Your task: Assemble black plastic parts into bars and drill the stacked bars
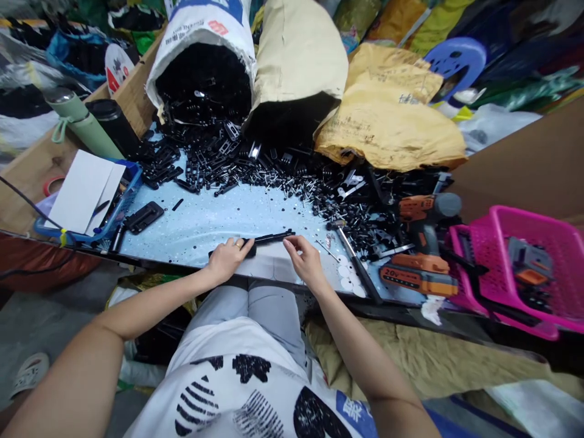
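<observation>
A long thin black plastic strip point(272, 236) lies across the near edge of the light blue table point(219, 219). My left hand point(227, 258) grips its left end, fingers curled round it. My right hand point(306, 260) sits at the strip's right part with fingers pinched together near it; what they pinch is too small to name. Behind the strip lies a big heap of small black plastic parts and metal pins point(274, 170).
Open sacks point(205, 67) spill black parts at the back. An orange cordless drill point(422, 243) and a screwdriver point(358, 261) lie to the right, beside a pink basket point(515, 267). A blue tray with white cards point(86, 194), a green flask point(84, 125) and a black bottle point(116, 125) stand left.
</observation>
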{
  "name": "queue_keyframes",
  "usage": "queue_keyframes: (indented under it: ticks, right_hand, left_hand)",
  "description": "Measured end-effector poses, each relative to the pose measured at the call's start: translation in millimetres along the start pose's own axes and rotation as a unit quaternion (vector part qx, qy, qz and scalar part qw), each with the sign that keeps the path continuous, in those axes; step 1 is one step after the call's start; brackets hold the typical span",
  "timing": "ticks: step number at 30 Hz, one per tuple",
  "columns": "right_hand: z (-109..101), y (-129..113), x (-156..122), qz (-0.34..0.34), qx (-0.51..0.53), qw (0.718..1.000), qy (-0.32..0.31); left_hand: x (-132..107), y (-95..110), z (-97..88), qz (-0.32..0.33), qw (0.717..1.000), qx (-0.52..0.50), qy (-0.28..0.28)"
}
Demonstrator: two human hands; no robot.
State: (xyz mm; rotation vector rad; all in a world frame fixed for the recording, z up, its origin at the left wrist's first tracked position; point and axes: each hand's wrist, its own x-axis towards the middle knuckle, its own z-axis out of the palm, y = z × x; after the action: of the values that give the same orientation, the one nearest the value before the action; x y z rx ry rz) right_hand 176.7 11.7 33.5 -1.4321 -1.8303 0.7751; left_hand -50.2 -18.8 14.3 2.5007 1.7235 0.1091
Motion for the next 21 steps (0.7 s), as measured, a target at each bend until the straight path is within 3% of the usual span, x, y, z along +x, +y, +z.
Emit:
queue_keyframes:
  ticks: [3, 6, 11, 13, 15, 18, 21]
  right_hand:
    - [6, -2, 0, 0.008, 0.015, 1.000, -0.012]
    - [18, -8, 5, 0.030, 0.096, 0.992, -0.076]
    - [42, -30, 23, 0.118, 0.308, 0.929, -0.169]
    - [49, -38, 30, 0.155, 0.348, 0.905, -0.192]
    - [53, -43, 35, 0.138, 0.342, 0.905, -0.213]
    - [51, -46, 39, 0.025, 0.245, 0.941, -0.234]
    - [45, -47, 42, -0.082, 0.096, 0.964, -0.236]
  left_hand:
    - [5, -10, -11.7, -0.089, 0.987, -0.130, 0.043]
    - [8, -15, -23.2, -0.135, 0.942, -0.293, 0.093]
    - [5, -8, -30.4, -0.143, 0.874, -0.448, 0.123]
    - [3, -5, -32.2, -0.157, 0.875, -0.438, 0.135]
    - [0, -2, -35.7, -0.180, 0.892, -0.390, 0.143]
    - [-5, 0, -43.7, -0.193, 0.923, -0.298, 0.147]
    - [-10, 1, -51.8, -0.159, 0.955, -0.212, 0.131]
